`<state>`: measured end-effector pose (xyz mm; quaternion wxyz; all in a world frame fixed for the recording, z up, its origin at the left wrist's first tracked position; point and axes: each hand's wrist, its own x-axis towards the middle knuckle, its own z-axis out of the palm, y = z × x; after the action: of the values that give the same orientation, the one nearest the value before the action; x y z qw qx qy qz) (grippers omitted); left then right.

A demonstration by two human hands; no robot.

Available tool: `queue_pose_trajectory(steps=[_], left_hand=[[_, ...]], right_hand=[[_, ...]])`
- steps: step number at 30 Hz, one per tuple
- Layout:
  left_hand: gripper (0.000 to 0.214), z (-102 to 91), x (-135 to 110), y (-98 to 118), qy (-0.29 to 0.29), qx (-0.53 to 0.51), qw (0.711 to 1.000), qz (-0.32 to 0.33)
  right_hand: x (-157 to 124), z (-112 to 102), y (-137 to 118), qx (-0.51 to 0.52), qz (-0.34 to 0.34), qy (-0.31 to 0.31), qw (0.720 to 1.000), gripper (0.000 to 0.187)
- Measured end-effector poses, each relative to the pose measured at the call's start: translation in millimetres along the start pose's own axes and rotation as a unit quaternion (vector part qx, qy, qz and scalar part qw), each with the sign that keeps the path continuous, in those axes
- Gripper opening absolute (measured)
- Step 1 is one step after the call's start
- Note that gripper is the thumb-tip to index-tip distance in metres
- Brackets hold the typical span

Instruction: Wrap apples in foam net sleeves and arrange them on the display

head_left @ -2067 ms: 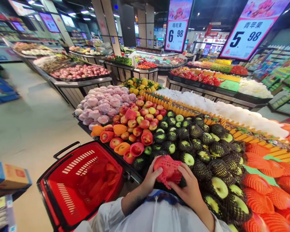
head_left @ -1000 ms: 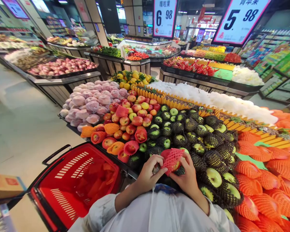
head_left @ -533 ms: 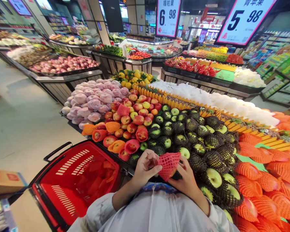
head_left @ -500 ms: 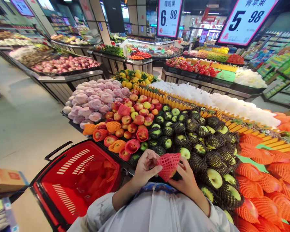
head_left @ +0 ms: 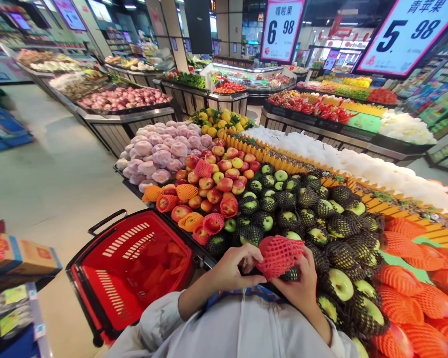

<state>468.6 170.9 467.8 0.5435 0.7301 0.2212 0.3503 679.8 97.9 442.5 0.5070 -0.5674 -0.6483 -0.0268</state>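
Note:
A red foam fruit net (head_left: 280,254) is held in front of my chest, rounded out as if around a fruit; the fruit itself is hidden. My right hand (head_left: 302,281) is closed around its right side, thumb below and fingers at the end. At the left edge, my left hand (head_left: 242,266) has curled fingers touching the mesh, with the thumb just below. Just beyond my hands lie green apples (head_left: 340,284), many in black foam nets. Red apples (head_left: 224,185) are heaped to the left of them, some in red or orange nets.
A red shopping basket (head_left: 93,268) stands at my left, with orange-red items (head_left: 159,266) inside. Wrapped pale pink fruit (head_left: 160,149) is piled at the far left of the stand. Orange-netted fruit (head_left: 425,298) lies at right. Price screens (head_left: 281,30) hang above.
The red net has turned from a pointed, narrow shape to a wider, rounded one. My left hand's thumb and finger have spread farther apart. The whole view has shifted, moving the scene rightward.

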Motion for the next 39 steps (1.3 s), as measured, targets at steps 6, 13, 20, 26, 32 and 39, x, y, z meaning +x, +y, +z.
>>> queue_pose_trajectory(steps=[6, 13, 20, 26, 32, 39], left_hand=[[0.039, 3.5, 2, -19, 0.008, 0.012, 0.999, -0.042], [0.033, -9.7, 10, -9, 0.032, -0.006, 0.999, -0.028], [0.034, -0.3, 15, -18, -0.036, 0.104, 0.988, -0.106], [0.014, 7.4, 15, -18, -0.044, 0.115, 0.992, 0.011], [0.01, 10.8, 10, -22, -0.036, 0.1, 0.994, -0.014], [0.038, -3.2, 14, -27, 0.046, 0.08, 0.991, -0.095]], right_hand=[[-8, 3, 3, 0.1, 0.125, -0.003, 0.987, 0.056], [-12, 19, 5, 0.32, 0.343, -0.01, 0.883, 0.064], [-9, 30, 6, 0.416, 0.477, 0.024, 0.774, 0.047], [-19, 34, 9, 0.449, 0.488, 0.035, 0.748, 0.035], [-24, 36, 11, 0.474, 0.517, 0.014, 0.713, 0.039], [-23, 36, 11, 0.461, 0.515, 0.04, 0.722, 0.046]])
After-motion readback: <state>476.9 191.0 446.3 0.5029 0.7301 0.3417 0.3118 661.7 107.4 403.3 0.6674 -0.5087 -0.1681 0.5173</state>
